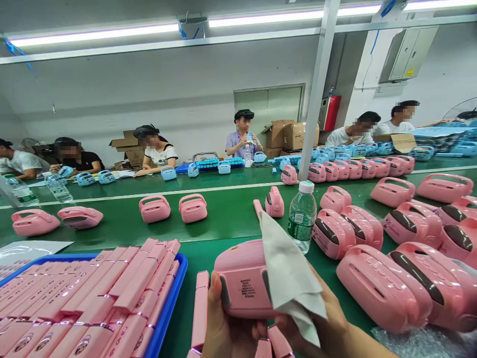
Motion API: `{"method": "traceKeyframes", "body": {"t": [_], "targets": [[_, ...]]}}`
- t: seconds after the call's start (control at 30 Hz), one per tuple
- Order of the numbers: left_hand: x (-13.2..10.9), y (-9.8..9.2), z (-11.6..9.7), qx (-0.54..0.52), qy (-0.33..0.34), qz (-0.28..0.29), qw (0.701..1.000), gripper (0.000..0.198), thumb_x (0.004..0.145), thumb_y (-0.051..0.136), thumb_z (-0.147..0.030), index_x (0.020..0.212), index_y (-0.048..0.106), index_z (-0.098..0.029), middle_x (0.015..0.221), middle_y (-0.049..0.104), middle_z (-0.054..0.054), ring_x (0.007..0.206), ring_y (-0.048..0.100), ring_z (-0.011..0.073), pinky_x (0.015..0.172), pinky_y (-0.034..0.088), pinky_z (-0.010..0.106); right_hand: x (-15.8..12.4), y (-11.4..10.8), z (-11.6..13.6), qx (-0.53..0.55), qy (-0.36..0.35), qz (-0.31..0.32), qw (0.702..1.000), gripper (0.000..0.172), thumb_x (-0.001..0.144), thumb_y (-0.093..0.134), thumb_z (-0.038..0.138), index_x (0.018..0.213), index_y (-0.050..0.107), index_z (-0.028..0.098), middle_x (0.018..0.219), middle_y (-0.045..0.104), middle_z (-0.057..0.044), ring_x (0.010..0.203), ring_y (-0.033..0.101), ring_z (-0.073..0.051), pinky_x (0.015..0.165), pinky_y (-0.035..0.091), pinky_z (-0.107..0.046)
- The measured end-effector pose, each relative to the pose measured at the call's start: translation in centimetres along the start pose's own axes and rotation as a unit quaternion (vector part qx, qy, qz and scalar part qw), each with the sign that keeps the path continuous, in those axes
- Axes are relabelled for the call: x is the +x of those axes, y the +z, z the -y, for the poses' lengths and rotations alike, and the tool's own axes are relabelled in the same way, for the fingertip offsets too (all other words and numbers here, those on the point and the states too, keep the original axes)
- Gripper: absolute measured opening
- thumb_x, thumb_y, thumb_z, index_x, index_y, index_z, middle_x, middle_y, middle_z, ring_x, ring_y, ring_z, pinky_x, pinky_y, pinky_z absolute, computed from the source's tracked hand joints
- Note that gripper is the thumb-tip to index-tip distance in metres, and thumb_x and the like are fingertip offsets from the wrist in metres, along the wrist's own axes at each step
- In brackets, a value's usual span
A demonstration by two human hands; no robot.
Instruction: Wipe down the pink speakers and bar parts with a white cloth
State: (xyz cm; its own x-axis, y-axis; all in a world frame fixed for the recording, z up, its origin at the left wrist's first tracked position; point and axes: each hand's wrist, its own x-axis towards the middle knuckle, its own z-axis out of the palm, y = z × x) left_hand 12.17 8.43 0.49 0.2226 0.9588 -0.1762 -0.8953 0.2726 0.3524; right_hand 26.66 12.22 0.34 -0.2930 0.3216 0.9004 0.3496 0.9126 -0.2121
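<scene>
My left hand [218,323] grips a pink portable speaker [244,291], its thumb along the left side. The speaker is tilted so that its printed underside faces me and its mesh front points up. In my right hand [331,318] is a white cloth [288,268], folded and hanging loosely against the speaker's right end. The cloth hides that end and some of the right fingers. Below the speaker lie pink rectangular sticks with shiny bands, one of them [201,308] just left of my left hand.
A blue tray [181,271] full of pink sticks is at left. Several pink speakers [383,288] crowd the right side, near clear plastic wrap [421,343]. A water bottle [301,216] stands behind the cloth. Across the green bench [231,233], co-workers sit among blue speakers [169,173].
</scene>
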Motion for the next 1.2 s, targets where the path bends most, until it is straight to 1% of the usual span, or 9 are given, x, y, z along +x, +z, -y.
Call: {"method": "traceKeyframes", "body": {"t": [0.17,0.33,0.4,0.53,0.63,0.73,0.9,1.0,1.2], "targets": [[-0.3,0.3,-0.2,0.011,0.004,-0.011,1.000,0.044,0.055,0.078,-0.046,0.079,0.073,-0.010,0.077,0.074,0.010,0.060,0.069,0.0179,0.047,0.054,0.017,0.1,-0.5,0.2,0.014,-0.022,-0.023,0.999,0.027,0.081,0.048,0.021,0.108,0.052,0.023,0.094,0.066,-0.010,0.091,0.063,-0.027,0.077,0.052,-0.038],[-0.3,0.8,0.0,-0.012,0.055,-0.061,0.997,0.036,0.051,0.081,-0.043,0.073,0.074,-0.015,0.068,0.073,0.008,0.046,0.064,0.0169,0.034,0.047,0.017,0.4,-0.7,0.1,0.137,0.167,-0.010,0.976,0.016,0.086,0.048,0.028,0.075,0.060,0.021,0.063,0.060,-0.001,0.059,0.059,-0.017,0.059,0.052,-0.026],[-0.2,0.8,0.0,-0.033,0.064,-0.085,0.994,0.033,0.048,0.083,-0.040,0.070,0.074,-0.017,0.066,0.072,0.006,0.045,0.063,0.0163,0.032,0.044,0.016,1.3,-0.9,-0.1,0.248,0.282,-0.042,0.926,0.017,0.085,0.051,0.030,0.076,0.063,0.021,0.068,0.064,-0.003,0.067,0.062,-0.018,0.068,0.053,-0.030],[-0.1,0.7,-0.2,-0.063,0.061,-0.084,0.993,0.035,0.044,0.085,-0.039,0.067,0.073,-0.017,0.067,0.072,0.007,0.044,0.063,0.0172,0.031,0.041,0.015,3.7,-2.5,-1.6,0.427,0.470,-0.101,0.766,0.026,0.074,0.062,0.035,0.095,0.065,0.019,0.089,0.071,-0.009,0.079,0.068,-0.025,0.075,0.055,-0.041],[-0.1,0.7,-0.4,-0.074,0.051,-0.065,0.994,0.036,0.040,0.086,-0.040,0.067,0.074,-0.019,0.063,0.072,0.005,0.038,0.058,0.0130,0.032,0.039,0.014,5.7,-5.2,-4.4,0.292,0.427,-0.225,0.826,0.029,0.066,0.065,0.028,0.092,0.065,0.016,0.085,0.071,-0.011,0.081,0.068,-0.027,0.072,0.056,-0.042],[0.0,0.4,-0.5,-0.075,0.067,-0.049,0.994,0.036,0.040,0.085,-0.042,0.067,0.074,-0.022,0.062,0.071,0.003,0.039,0.056,0.0112,0.035,0.040,0.014,7.8,-7.3,-7.9,0.168,0.331,-0.316,0.873,0.026,0.079,0.052,0.032,0.099,0.061,0.019,0.105,0.067,-0.007,0.104,0.060,-0.021,0.088,0.048,-0.036],[0.6,-0.8,-0.8,-0.053,0.080,-0.013,0.995,0.040,0.047,0.080,-0.051,0.071,0.073,-0.020,0.058,0.069,0.004,0.041,0.055,0.0098,0.037,0.040,0.014,8.9,-5.6,-12.2,0.077,0.283,-0.152,0.944,0.020,0.076,0.066,0.017,0.096,0.066,0.015,0.106,0.067,-0.006,0.108,0.056,-0.023,0.100,0.035,-0.047],[1.0,-1.4,-1.0,-0.052,0.087,-0.003,0.995,0.040,0.051,0.078,-0.052,0.072,0.073,-0.019,0.053,0.065,0.003,0.040,0.052,0.0095,0.037,0.038,0.014,8.1,-3.5,-13.6,0.043,0.289,-0.098,0.951,0.022,0.078,0.067,0.018,0.099,0.064,0.017,0.125,0.056,-0.007,0.117,0.048,-0.025,0.101,0.031,-0.052],[1.3,-1.8,-1.0,-0.079,0.113,-0.010,0.990,0.041,0.052,0.076,-0.054,0.070,0.071,-0.018,0.048,0.059,0.001,0.036,0.047,0.0076,0.034,0.032,0.013,7.2,-2.7,-16.9,0.049,0.360,-0.185,0.913,0.021,0.085,0.060,0.023,0.104,0.059,0.015,0.112,0.059,-0.006,0.104,0.055,-0.022,0.089,0.045,-0.046]]}}
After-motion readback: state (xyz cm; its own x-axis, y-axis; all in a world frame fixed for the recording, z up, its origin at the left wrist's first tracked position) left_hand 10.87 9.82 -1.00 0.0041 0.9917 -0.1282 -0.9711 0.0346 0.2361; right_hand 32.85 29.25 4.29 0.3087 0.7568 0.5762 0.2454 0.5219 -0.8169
